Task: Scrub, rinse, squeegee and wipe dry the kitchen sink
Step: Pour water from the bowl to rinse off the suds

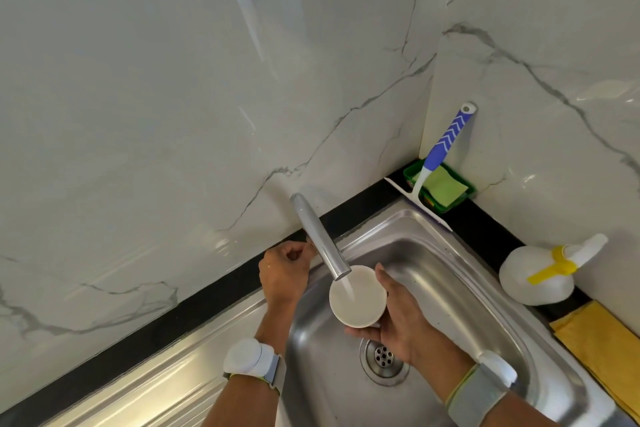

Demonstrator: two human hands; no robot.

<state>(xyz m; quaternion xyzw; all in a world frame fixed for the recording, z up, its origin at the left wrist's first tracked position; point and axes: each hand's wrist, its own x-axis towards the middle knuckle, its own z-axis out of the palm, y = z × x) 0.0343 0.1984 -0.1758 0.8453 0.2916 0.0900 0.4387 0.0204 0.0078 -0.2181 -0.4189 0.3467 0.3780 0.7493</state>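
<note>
Right hand [398, 319] curls round a round white cup [357, 296], mouth up under the tap [320, 236]; left hand [285, 270] curled at the tap's base, grip hidden; steel sink [450, 288] below; squeegee [440, 156] handle leans upward at the corner.

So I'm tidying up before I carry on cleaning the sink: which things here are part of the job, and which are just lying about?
Part of the job: sink, tap, cup in the right hand, squeegee, sponge, spray bottle, yellow cloth.
Lying about: green tray, which only holds the sponge.
</note>
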